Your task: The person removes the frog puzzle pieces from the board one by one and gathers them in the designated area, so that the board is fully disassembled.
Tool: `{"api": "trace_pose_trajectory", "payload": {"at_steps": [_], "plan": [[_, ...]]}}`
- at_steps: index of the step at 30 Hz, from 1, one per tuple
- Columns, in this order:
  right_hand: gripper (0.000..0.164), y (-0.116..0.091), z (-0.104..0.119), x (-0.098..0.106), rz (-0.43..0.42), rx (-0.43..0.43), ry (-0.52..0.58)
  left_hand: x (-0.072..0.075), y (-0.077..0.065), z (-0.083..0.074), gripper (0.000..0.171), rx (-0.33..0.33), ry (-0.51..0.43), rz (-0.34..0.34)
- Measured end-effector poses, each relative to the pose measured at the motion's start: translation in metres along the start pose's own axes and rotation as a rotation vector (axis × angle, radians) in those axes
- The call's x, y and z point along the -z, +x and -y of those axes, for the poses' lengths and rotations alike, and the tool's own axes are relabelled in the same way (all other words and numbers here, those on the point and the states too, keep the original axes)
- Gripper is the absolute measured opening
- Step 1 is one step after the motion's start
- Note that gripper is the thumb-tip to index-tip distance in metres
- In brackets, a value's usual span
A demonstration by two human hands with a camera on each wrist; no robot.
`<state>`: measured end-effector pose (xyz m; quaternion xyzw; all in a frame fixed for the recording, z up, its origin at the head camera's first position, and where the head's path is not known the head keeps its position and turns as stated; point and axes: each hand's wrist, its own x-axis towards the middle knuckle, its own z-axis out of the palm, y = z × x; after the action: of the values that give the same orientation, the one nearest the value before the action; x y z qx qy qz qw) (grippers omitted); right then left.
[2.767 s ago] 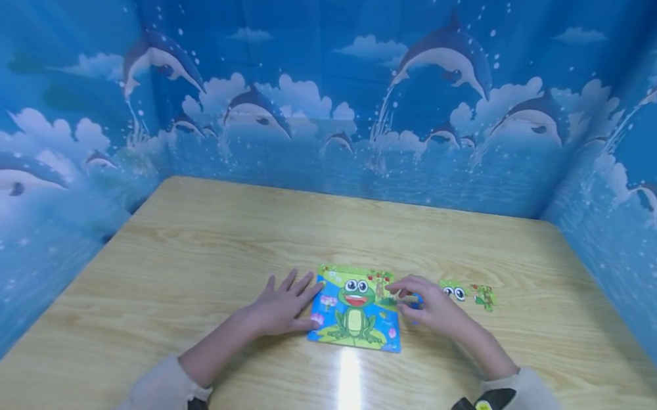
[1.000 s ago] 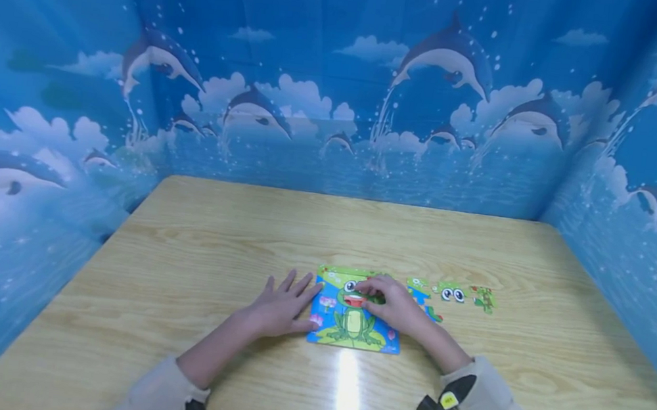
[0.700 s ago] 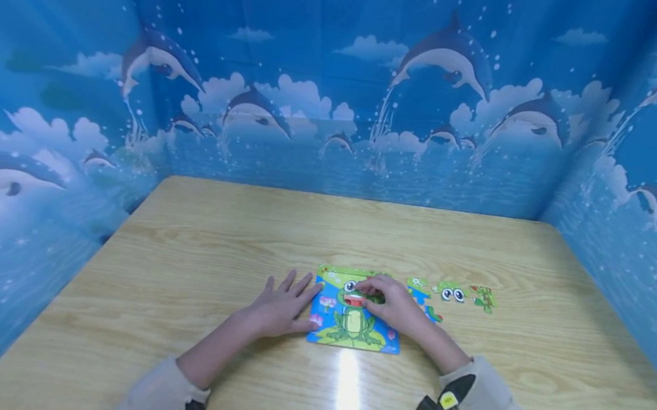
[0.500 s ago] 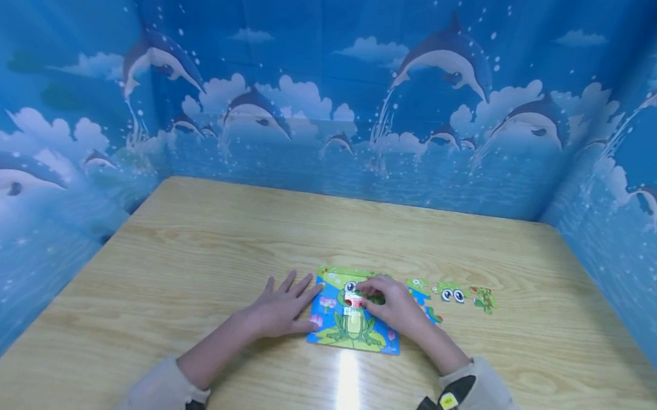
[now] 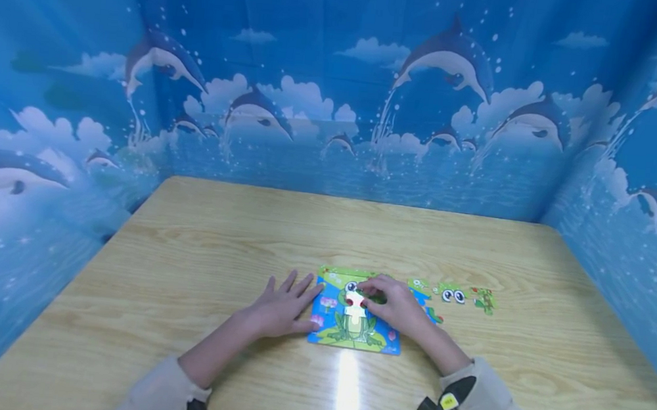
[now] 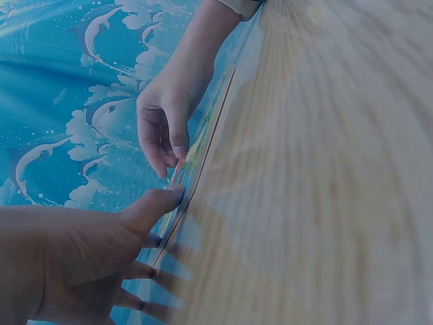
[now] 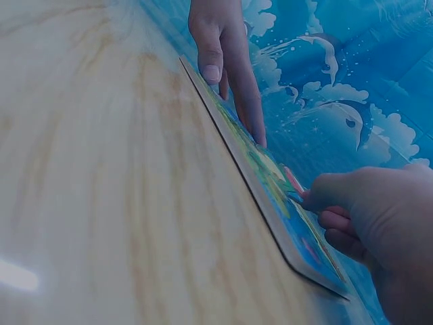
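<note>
A square frog jigsaw puzzle (image 5: 324, 335) lies flat on the wooden table. My left hand (image 5: 279, 309) rests at its left edge with fingers spread, thumb and index fingertips on the border. Over the frog's face, my right hand (image 5: 387, 298) pinches a puzzle piece (image 5: 355, 300) between thumb and fingers. That piece shines white with glare in the head view. From the right wrist, the puzzle piece (image 7: 293, 180) shows a reddish face and stands tilted up from the puzzle. My right fingers hide the frog's right eye and part of the tree area.
Loose puzzle pieces lie right of the puzzle: one with two eyes (image 5: 453, 295), one with a tree (image 5: 484, 300), and a blue and green one (image 5: 418, 290) partly behind my right hand. A dolphin-print curtain (image 5: 315, 98) borders the table (image 5: 232, 222).
My right hand has moved left from the puzzle's right edge to the frog's face. The mouth piece has gone from flat red to tilted and glaring white. My left hand stays put.
</note>
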<state>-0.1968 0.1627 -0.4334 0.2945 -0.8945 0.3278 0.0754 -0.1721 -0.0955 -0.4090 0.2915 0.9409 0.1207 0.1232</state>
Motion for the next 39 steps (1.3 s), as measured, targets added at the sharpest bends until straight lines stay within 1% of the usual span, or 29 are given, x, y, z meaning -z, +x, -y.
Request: {"api": "trace_pose_trajectory", "payload": {"at_steps": [7,17,24,31,39], "plan": [[0.027,-0.0001,0.0006,0.0008,0.005,0.002,0.016,-0.0015,0.001,0.001,0.074,0.004,0.014,-0.001],[0.026,0.0007,0.0003,0.0015,-0.025,0.043,0.006,-0.0009,0.0016,0.0015,0.075,0.003,0.02,0.005],[0.025,0.0005,-0.0029,0.0001,-0.026,0.078,0.001,-0.0015,0.0013,0.0023,0.074,-0.004,0.017,0.004],[0.025,0.0003,-0.0029,0.0006,-0.005,0.066,-0.007,-0.0017,0.0012,0.0026,0.074,-0.009,0.014,0.001],[0.025,0.0005,-0.0018,0.0009,-0.016,0.075,-0.019,-0.0009,0.0008,0.0018,0.074,-0.006,0.01,0.004]]}}
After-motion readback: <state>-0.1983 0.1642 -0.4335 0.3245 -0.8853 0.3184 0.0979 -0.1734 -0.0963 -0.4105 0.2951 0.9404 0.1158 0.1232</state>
